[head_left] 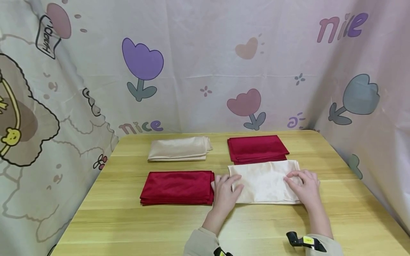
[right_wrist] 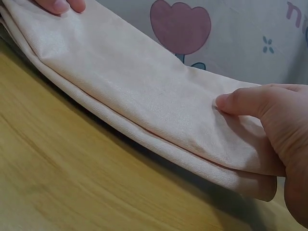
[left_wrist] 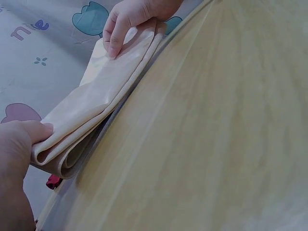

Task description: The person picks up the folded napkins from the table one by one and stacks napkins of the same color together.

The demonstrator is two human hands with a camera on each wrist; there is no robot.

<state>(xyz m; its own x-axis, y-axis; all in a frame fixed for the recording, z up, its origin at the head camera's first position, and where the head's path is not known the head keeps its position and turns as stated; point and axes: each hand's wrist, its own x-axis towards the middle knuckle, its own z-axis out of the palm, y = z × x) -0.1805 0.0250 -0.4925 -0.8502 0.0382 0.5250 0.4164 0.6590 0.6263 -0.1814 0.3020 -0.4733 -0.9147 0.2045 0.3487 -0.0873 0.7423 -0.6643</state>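
Observation:
A folded cream satin cloth is held at its two short ends, at the right front of the group. My left hand grips its left end, the thumb lying on top. At the opposite end my right hand grips the cloth, its thumb pressed on the upper face. Several stacked layers show along the near edge in both wrist views, and a shadow lies under that edge. Fingers beneath the cloth are hidden.
Beside my left hand lies a folded dark red cloth. Behind are a folded beige cloth and another dark red cloth, close to the held cloth's far edge. The wooden table meets a printed curtain.

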